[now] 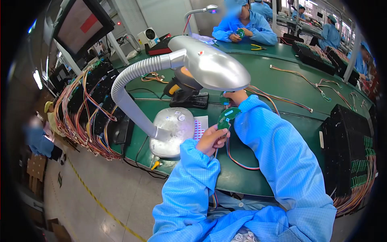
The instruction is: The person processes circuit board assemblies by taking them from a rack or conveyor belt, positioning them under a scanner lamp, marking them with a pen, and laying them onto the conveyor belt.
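My left hand pinches a round green circuit board by its lower edge, below the lamp head. From the board a multicoloured wire harness loops down over the table. My right hand is just above and behind the board, partly covered by the silver lamp head. Its fingers are closed at a small green piece, too hidden to name. To the left of my left hand is the lamp base, with a sheet of red-marked labels beside it.
A barcode scanner rests in its stand behind the lamp neck. Black racks with wire bundles stand at left and right. Loose harnesses lie on the green table. Across it a co-worker handles a round board.
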